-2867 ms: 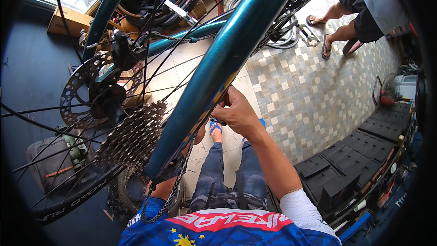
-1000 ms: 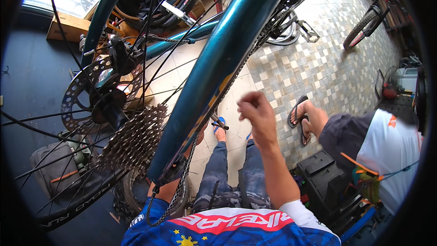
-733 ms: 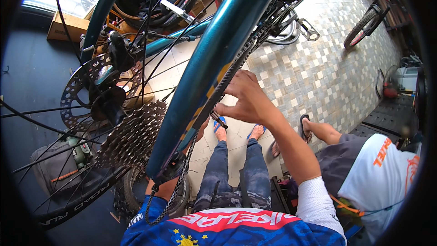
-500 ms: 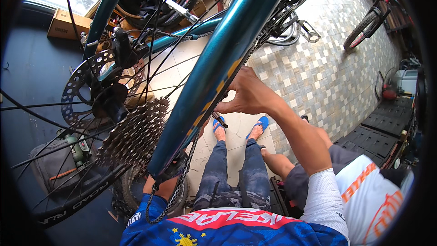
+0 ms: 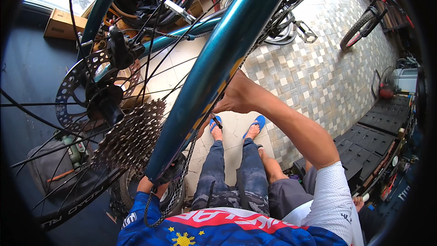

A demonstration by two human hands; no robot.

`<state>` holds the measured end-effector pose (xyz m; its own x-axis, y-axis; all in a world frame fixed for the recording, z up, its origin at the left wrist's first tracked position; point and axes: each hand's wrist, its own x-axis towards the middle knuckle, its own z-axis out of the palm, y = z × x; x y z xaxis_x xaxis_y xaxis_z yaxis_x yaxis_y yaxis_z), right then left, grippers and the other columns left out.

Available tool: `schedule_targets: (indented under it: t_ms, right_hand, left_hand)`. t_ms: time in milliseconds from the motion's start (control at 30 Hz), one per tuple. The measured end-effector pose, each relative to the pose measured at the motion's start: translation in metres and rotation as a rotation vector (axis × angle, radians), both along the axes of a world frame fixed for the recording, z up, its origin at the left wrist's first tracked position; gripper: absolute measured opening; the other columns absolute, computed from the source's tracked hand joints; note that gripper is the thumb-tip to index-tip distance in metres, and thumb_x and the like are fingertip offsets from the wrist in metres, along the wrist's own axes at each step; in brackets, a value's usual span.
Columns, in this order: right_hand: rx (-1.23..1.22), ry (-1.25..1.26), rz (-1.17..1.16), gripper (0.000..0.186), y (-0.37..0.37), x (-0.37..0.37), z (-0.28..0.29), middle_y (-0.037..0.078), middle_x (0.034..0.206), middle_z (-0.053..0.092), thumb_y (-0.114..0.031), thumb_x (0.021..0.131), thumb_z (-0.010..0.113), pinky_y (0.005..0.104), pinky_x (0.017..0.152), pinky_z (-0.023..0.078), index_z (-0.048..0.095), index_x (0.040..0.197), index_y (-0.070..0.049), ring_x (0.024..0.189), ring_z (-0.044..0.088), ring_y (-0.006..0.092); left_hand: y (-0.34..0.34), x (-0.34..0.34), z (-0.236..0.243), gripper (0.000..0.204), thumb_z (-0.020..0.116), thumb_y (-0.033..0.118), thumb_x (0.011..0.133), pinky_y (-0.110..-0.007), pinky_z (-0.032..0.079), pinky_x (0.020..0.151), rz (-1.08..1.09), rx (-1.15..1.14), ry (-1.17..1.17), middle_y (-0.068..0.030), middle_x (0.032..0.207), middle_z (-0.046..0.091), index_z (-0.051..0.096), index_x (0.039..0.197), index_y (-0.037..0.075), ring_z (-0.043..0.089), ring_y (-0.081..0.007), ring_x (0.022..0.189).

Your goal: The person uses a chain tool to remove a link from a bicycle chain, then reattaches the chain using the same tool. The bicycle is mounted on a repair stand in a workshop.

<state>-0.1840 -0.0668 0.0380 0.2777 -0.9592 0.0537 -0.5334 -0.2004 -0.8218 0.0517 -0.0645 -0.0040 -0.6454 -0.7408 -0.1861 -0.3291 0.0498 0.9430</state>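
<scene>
1. Right hand (image 5: 239, 96) sits mid-frame against the teal bike frame (image 5: 218, 64), fingers curled narrow round smth small; a dark thin tool tip pokes out under it twd 6 o'clock. Can't tell exactly what it grips.
2. Left hand (image 5: 152, 187) is low at 7 o'clock, closed on the bottom end of the frame next to the derailleur (image 5: 175, 173). Fingers mostly hidden.
3. Chain (image 5: 182, 173) hangs slack from there, looping down over the blue jersey. Cassette (image 5: 129, 134) is at 9 o'clock of the hands, disc rotor (image 5: 77, 91) beyond it twd 10.
4. To do this well, I'd say: keep the left hand bracing the frame so it doesn't swing, work the right w/ small moves.
5. Watch the loose chain, could snag spokes or cassette.
6. Another person's leg crowds in at 5 o'clock; keep elbow room.
</scene>
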Motion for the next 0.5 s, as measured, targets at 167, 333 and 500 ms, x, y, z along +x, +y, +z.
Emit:
schedule_targets:
  t_ms: [167,333,500]
  right_hand:
    - [-0.061,0.071,-0.030,0.041,-0.004,-0.008,0.012,0.012,0.094,0.072,-0.042,0.074,0.081,0.0389,0.085,0.052,0.074,0.095,-0.007,0.089,0.068,0.0298]
    - [-0.187,-0.117,-0.449,0.040,0.044,0.006,0.015,0.017,0.117,0.063,-0.025,0.084,0.076,0.0411,0.096,0.047,0.065,0.117,-0.006,0.110,0.059,0.0333]
    - [0.099,-0.369,-0.592,0.039,0.102,0.045,-0.019,0.014,0.114,0.064,-0.001,0.083,0.061,0.0378,0.092,0.049,0.064,0.123,-0.005,0.105,0.062,0.0291]
  left_hand:
    - [0.010,0.010,-0.026,0.041,0.046,0.018,0.101,-0.037,0.041,0.103,0.186,0.188,0.281,-0.0110,0.127,0.057,0.049,0.137,-0.001,0.052,-0.0203,0.119]
    - [0.015,0.001,-0.046,0.048,0.044,0.038,0.106,-0.037,0.042,0.096,0.208,0.376,0.582,-0.0090,0.119,0.058,0.052,0.136,0.002,0.055,-0.0200,0.108]
    - [0.016,-0.006,-0.040,0.045,0.046,0.035,0.105,-0.038,0.042,0.097,0.204,0.405,0.656,-0.0097,0.117,0.057,0.054,0.134,0.002,0.054,-0.0204,0.106]
